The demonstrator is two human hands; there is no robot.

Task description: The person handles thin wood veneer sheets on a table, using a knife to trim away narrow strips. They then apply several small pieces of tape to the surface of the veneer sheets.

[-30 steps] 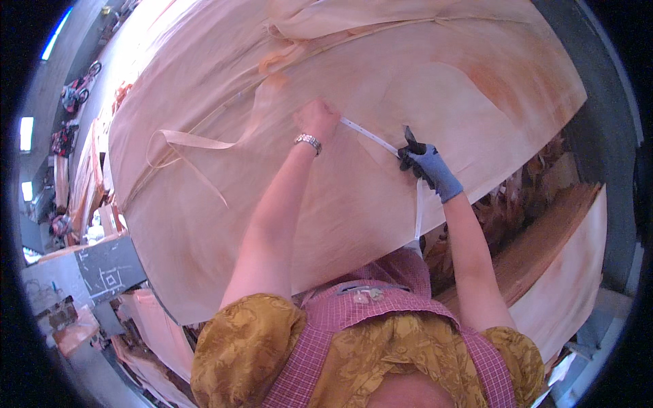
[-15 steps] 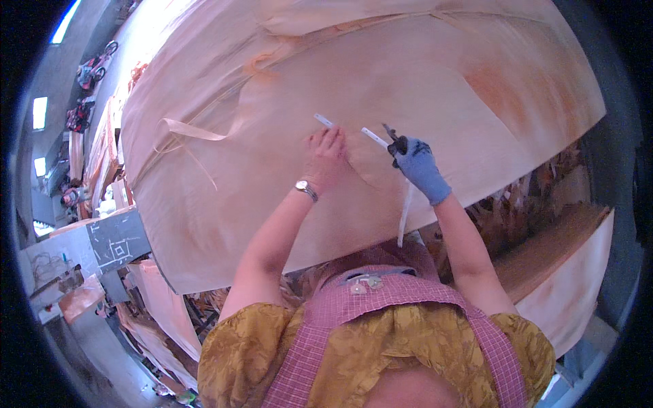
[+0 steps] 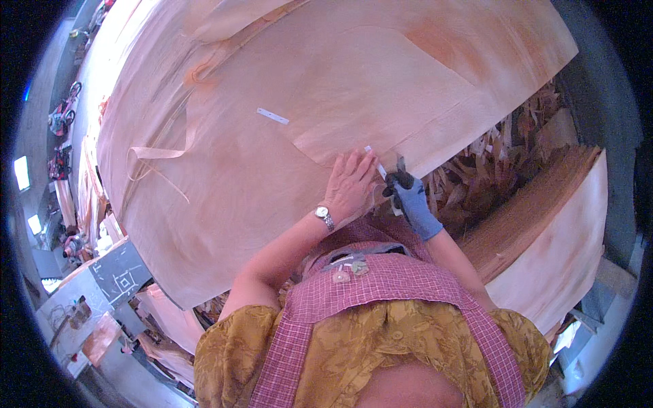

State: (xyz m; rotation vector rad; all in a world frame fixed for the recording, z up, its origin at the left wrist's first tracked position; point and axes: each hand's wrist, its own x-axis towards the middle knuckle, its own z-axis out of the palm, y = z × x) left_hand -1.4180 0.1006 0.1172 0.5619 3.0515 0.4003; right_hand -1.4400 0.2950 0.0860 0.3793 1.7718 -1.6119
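A large thin sheet of wood veneer (image 3: 224,204) lies spread in front of me. My left hand (image 3: 350,180), bare and with a wristwatch, rests flat on its near part, fingers stretched out beside a strip of white tape (image 3: 380,169). The right hand (image 3: 411,200) wears a blue-grey glove with dark fingertips and is closed around the tape's near end at the sheet's edge. A dark, narrow tool (image 3: 400,163) sticks up from these gloved fingers; its kind is unclear. Farther off, a short piece of white tape with small holes (image 3: 272,116) lies on the veneer.
A curled veneer ribbon (image 3: 160,151) lies on the sheet at left. To the right are loose veneer scraps (image 3: 476,163) and a thick stack of veneer (image 3: 537,204). A dark board with chalk-like marks (image 3: 121,279) stands at lower left; parked motorbikes (image 3: 62,119) are beyond.
The short tape piece under my left fingers now lies free on the veneer. Both hands have come nearer to my body, and the left has moved right, close to the gloved hand.
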